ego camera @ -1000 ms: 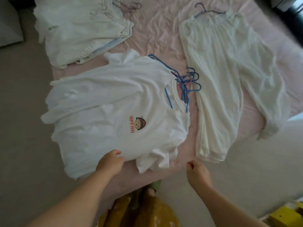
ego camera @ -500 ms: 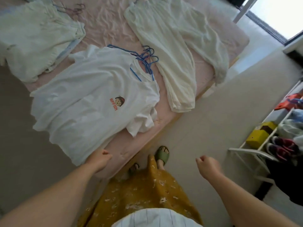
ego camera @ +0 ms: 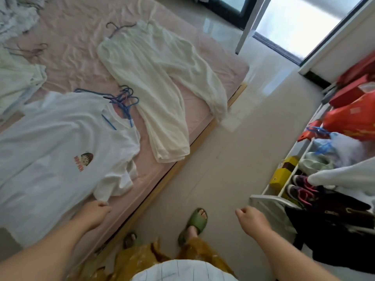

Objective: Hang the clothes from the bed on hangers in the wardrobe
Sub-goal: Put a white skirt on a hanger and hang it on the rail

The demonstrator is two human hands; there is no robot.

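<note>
A white T-shirt [ego camera: 60, 151] with a small cartoon print lies flat on the pink bed [ego camera: 77, 37], a blue hanger in its neck. A bunch of blue hangers [ego camera: 123, 98] lies just beyond the collar. Cream trousers [ego camera: 162, 94] are spread to the right, with a grey hanger [ego camera: 115, 27] at the waistband. More white clothes [ego camera: 16, 78] are heaped at the left edge. My left hand [ego camera: 97, 211] is loosely curled at the tip of the T-shirt's sleeve. My right hand [ego camera: 251, 220] hovers over the floor, loosely curled and holding nothing.
The open wardrobe shelf [ego camera: 269, 197] at the right holds shoes [ego camera: 302, 187], a yellow box [ego camera: 282, 175] and red bags [ego camera: 355, 118]. Dark clothes [ego camera: 334, 230] and a white garment [ego camera: 345, 175] hang there. Pale tiled floor [ego camera: 233, 159] runs between bed and wardrobe.
The view has swung right, from the bed toward the wardrobe. My left hand slid from the T-shirt's hem to its sleeve tip, and my right hand moved off the bed over the floor.
</note>
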